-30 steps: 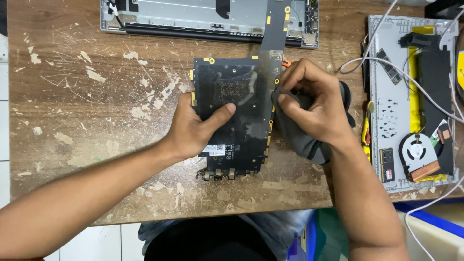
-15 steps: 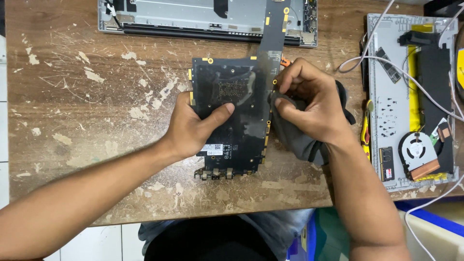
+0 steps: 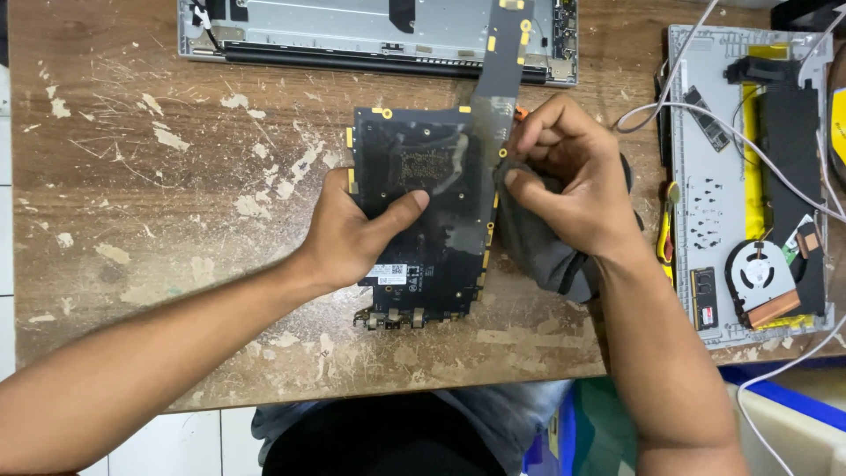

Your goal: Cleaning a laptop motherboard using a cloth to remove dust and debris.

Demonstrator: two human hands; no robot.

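A black laptop motherboard [image 3: 441, 176] lies on the worn wooden table [image 3: 159, 194], its narrow arm reaching up to the far edge. My left hand [image 3: 352, 234] grips the board's left edge, thumb pressed on its top face. My right hand [image 3: 568, 181] pinches a dark grey cloth [image 3: 538, 247] against the board's right edge. A white label sits near the board's lower end, above a row of connectors.
A silver laptop base [image 3: 352, 26] lies along the table's far edge. At the right sits an opened laptop chassis [image 3: 731, 185] with a round fan [image 3: 758, 278], a memory stick and white cables [image 3: 705, 110] across it. A yellow-handled tool [image 3: 667, 234] lies beside it.
My right hand's fingers have shifted slightly with the cloth along the board's right edge. The left hand and the board stay in place.
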